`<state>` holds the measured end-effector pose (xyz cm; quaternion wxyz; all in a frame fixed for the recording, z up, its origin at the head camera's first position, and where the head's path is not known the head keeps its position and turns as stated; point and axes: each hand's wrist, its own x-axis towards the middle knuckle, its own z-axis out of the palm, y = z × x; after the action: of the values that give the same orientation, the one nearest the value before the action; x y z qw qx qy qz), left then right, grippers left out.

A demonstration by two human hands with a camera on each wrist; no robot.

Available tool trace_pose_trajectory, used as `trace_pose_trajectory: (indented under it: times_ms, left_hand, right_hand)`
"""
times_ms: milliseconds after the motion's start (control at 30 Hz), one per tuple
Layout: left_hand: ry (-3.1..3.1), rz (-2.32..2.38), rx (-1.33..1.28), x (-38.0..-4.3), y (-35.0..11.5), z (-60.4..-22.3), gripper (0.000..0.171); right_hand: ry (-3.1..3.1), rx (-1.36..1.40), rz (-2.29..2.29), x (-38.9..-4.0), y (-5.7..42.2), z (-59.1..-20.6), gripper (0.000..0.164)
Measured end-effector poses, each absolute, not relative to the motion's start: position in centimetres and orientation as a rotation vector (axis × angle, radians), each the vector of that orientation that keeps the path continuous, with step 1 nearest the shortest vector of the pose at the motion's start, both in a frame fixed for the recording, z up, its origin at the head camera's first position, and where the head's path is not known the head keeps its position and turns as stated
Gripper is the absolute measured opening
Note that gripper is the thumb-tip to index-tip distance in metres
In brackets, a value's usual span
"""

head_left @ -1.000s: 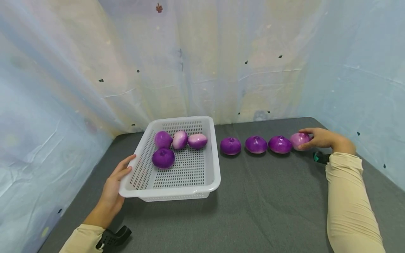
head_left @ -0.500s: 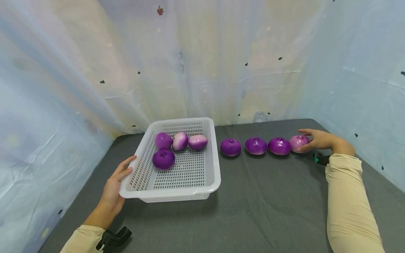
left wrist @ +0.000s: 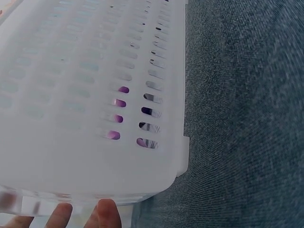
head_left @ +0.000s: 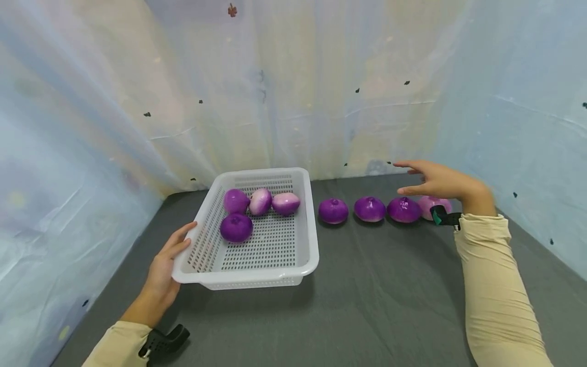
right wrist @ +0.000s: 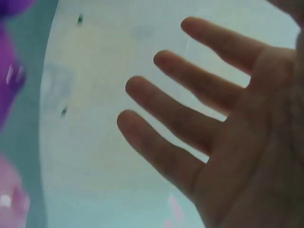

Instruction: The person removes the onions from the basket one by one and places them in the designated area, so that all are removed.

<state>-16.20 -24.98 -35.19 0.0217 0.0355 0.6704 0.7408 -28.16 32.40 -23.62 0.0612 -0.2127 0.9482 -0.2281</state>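
Observation:
A white perforated plastic basket point(head_left: 300, 255) stands left of centre in the head view, with several purple onions point(head_left: 236, 228) inside. At its left rim, my left hand point(head_left: 160, 278) grips the edge; its fingertips point(left wrist: 107, 213) show beside the basket wall in the left wrist view. On the right, my right hand point(head_left: 440, 181) hovers above the row's end, fingers spread and holding nothing. Beneath it sits a pale pink-purple onion point(head_left: 427, 205), partly hidden by the hand and wrist strap. To its left, a dark purple onion point(head_left: 403, 210) stands in the same row.
Two more purple onions, a middle one point(head_left: 369, 209) and a left one point(head_left: 333, 211), continue the row towards the basket. All rest on a dark grey cloth-covered table point(head_left: 367, 300). A pale patterned curtain point(head_left: 293, 102) encloses the back and sides.
My right hand has let go of the pale onion and moved up and to the left. That onion stays at the row's right end. My left hand and the basket have not moved.

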Motion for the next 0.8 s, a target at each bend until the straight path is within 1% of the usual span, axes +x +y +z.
trace_pose_trajectory:
  times_ms: [133,400,633,800]
  left_hand:
    - [2.075,2.299,0.125,-16.2,-25.1,-35.3,0.047]
    - [2.078,2.275,0.118,-16.1,-25.2,-35.3,0.047]
    - [2.081,2.283,0.101,-16.2,-25.0,-35.3,0.048]
    - [2.076,2.289,0.100,-16.2,-25.1,-35.3,0.047]
  right_hand:
    - [2.860,-0.814,-0.666,-27.6,29.1,-23.5,0.075]
    - [2.727,-1.071,-0.621,-26.9,21.8,-24.6,0.073]
    - [2.657,-1.212,-0.541,-27.4,16.5,-25.9,0.067]
    - [2.691,-1.301,-0.474,-28.0,13.6,-26.6,0.061]
